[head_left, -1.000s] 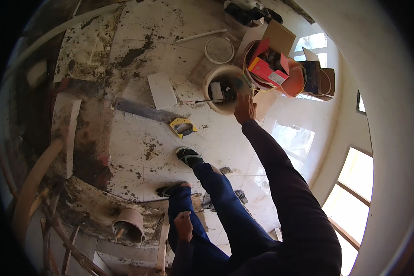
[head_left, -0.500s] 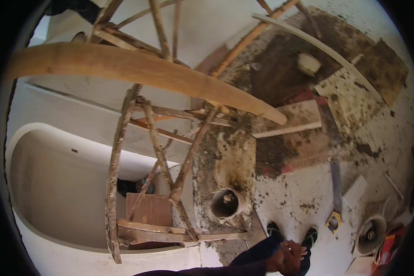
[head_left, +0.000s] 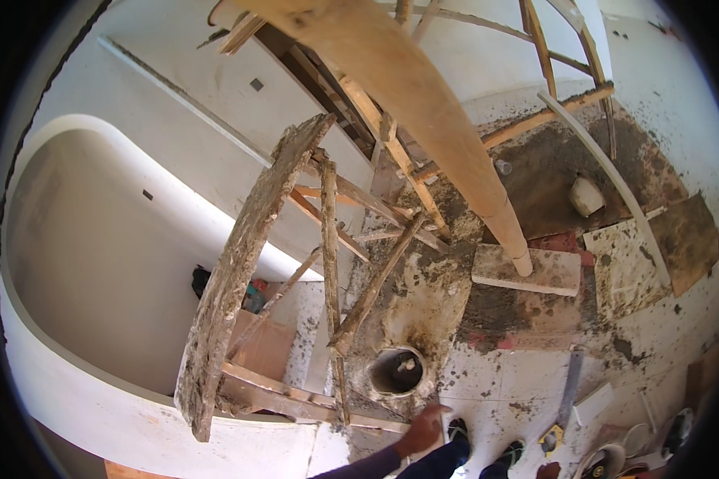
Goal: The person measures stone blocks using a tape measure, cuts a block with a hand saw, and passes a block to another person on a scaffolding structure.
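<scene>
Reaching low, our left hand [head_left: 422,429] hovers open and empty beside the round pipe opening [head_left: 396,371], now nearer than before; the wooden frame [head_left: 327,263] fills more of our view.

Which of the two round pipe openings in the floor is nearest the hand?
The dark open pipe mouth just above the left hand. The other, a pale capped pipe, sits far off in the dirt patch at upper right.

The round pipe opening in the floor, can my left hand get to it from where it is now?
Probably yes. The left hand hovers just below the round pipe opening, and nothing lies between them; the wooden slats stand off to the side.
</scene>
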Demonstrator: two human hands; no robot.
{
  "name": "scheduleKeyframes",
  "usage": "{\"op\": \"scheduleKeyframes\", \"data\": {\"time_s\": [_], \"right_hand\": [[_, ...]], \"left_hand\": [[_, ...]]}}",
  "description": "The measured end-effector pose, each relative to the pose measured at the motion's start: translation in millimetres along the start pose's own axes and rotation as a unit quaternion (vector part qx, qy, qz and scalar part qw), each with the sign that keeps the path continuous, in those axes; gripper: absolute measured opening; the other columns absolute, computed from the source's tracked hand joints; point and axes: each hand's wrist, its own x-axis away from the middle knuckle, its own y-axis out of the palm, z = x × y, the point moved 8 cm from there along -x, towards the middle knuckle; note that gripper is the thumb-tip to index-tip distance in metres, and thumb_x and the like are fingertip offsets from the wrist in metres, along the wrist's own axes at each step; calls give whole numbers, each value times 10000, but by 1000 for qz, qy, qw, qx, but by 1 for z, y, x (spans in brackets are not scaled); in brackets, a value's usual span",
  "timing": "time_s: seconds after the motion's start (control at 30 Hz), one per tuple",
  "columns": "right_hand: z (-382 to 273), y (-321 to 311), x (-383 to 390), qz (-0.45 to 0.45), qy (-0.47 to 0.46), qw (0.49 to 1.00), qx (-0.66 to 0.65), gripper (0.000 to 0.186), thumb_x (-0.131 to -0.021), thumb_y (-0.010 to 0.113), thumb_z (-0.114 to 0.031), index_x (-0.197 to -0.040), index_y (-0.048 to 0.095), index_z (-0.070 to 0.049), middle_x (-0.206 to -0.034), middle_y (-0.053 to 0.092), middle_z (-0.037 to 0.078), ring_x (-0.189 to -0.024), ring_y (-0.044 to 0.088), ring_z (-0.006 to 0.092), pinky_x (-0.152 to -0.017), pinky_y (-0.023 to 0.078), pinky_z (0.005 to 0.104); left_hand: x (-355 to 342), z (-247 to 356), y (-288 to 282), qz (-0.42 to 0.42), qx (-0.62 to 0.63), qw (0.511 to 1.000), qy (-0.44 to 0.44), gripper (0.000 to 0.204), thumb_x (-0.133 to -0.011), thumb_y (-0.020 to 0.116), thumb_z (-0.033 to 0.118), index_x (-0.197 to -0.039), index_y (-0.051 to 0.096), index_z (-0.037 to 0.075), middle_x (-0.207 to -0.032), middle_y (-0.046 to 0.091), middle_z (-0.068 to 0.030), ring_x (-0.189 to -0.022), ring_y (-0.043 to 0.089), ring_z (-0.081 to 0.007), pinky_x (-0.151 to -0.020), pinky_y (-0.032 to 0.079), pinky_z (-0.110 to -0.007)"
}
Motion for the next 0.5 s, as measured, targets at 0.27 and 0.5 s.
{"op": "scheduleKeyframes", "data": {"time_s": [0.27,0.5], "right_hand": [[-163,-110,9,137,-77,987,-16,280,-816,766,-326,-876,753,-52,-995,776,205,-947,723,440,-896,587,563],[-274,-259,-24,-75,166,911,-370,413,-778,885,-404,-1004,800,-69,-925,817,109,-901,794,291,-968,590,522]], "left_hand": [[-50,-15,-259,263,-59,961,-65,207,-1027,660,201,-927,712,28,-803,682,-165,-730,685,-299,-689,533,-416],[-29,50,-494,387,-375,842,7,354,-976,601,53,-1319,598,-36,-1227,661,-286,-1175,647,-431,-1126,431,-539]]}}
